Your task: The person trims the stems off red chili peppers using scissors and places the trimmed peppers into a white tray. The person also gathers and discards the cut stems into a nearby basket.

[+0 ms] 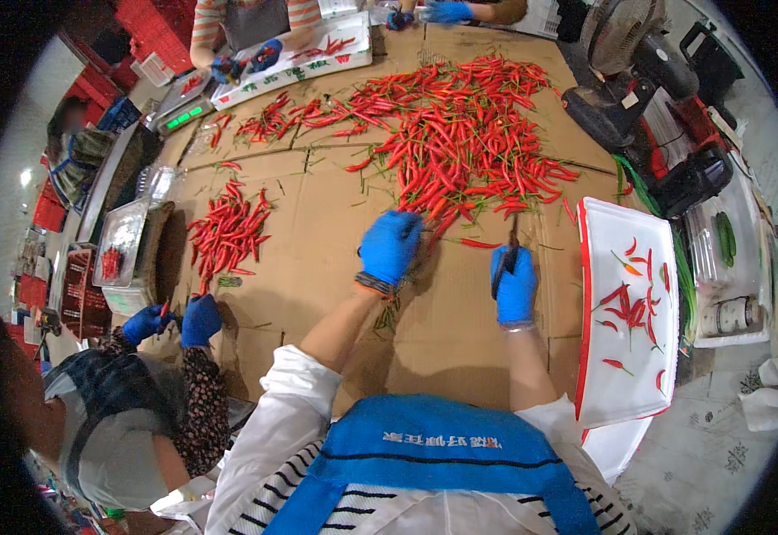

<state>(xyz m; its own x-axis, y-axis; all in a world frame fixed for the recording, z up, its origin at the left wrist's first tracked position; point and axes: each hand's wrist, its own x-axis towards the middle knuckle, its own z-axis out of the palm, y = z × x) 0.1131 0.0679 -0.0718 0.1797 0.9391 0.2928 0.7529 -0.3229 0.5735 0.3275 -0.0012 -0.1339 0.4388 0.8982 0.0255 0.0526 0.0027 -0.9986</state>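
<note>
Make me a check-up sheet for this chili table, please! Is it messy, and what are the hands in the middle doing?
Surface: brown cardboard with seams.
Job's things: big pile of red chilies; smaller pile to the left; more on a white tray.
Clutter: green stem bits scattered about.
Hands: gloved left hand at the big pile's near edge, grip hidden; gloved right hand holds a dark tool, perhaps scissors.
Cables: nothing seen clearly.
Surroundings: fan, scale, co-workers in blue gloves.
</note>
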